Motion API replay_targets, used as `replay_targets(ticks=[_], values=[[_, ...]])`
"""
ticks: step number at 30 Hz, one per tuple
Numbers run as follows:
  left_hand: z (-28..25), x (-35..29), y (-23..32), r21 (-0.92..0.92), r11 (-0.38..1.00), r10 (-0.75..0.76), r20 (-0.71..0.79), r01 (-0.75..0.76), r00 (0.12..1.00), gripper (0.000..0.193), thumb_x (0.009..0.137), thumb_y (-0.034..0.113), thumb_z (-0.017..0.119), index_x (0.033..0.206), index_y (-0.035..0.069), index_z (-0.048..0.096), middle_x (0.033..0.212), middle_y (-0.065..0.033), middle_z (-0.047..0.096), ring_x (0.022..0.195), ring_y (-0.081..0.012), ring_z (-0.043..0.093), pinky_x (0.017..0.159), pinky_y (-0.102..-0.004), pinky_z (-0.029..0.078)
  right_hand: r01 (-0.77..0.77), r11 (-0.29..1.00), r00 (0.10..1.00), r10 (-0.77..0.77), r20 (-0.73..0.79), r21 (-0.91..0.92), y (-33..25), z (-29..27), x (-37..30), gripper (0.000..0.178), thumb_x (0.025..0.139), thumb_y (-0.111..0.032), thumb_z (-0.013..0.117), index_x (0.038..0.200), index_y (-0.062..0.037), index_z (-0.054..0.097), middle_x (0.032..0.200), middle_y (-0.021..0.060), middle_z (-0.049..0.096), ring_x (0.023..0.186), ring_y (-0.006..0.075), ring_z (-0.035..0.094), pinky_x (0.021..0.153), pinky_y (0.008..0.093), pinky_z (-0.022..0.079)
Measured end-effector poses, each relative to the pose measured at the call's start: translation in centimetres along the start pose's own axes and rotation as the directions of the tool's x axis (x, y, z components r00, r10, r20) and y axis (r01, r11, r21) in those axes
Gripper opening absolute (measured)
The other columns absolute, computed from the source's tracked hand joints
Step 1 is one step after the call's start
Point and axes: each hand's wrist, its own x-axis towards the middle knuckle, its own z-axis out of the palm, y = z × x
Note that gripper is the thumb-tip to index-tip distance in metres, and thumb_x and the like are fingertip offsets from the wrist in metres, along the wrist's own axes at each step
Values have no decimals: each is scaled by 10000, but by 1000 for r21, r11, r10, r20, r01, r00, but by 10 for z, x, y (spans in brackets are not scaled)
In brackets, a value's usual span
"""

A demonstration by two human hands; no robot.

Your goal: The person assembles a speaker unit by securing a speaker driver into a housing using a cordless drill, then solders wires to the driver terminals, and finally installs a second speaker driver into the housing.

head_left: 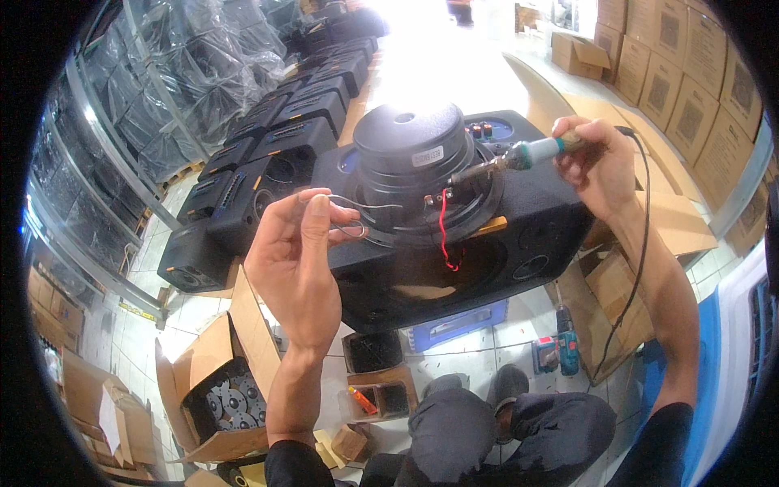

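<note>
A round black speaker driver [410, 150] lies magnet up on a black speaker cabinet [552, 231]. My right hand [602, 166] grips a soldering iron [531, 154] by its handle, and the tip reaches the terminals [438, 198] on the driver's side. From those terminals a red wire [443, 231] hangs down over the cabinet's front. Pinched between the thumb and fingers of my left hand [296, 260] is a thin length of solder wire [377, 205], its end pointing toward the driver, left of the terminals.
Rows of black speaker cabinets [304, 122] stand at the back left. A cordless drill [565, 345] lies on the floor near my feet. An open carton of grey parts [235, 403] sits lower left, and stacked cartons [690, 89] line the right. The iron's cord [647, 219] hangs beside my right forearm.
</note>
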Motion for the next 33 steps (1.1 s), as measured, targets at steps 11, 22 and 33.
replay_targets(ticks=[11,22,33], values=[[5,4,-5,12,1000,-10,0,10,1000,183,994,109,547,1048,-50,618,857,-123,676,803,-165,678,664,-295,602,70,997,997,-70,19,-12,-17,16,-8,284,885,-246,476,924,-18,640,623,31,508,504,99,453,469,220,348],[14,5,-3,-19,998,-60,12,61,998,187,988,96,556,1040,-75,611,861,-118,666,797,-154,662,659,-290,602,71,997,996,-69,55,-29,-17,13,-11,293,877,-240,475,920,-2,640,673,43,533,531,99,464,476,214,349],[37,20,1,76,996,34,120,-43,992,186,975,83,579,1042,-84,625,877,-123,668,790,-143,656,649,-274,589,40,998,997,-43,58,45,2,-3,-23,305,883,-247,472,942,-10,655,734,36,561,584,90,478,500,214,366]])
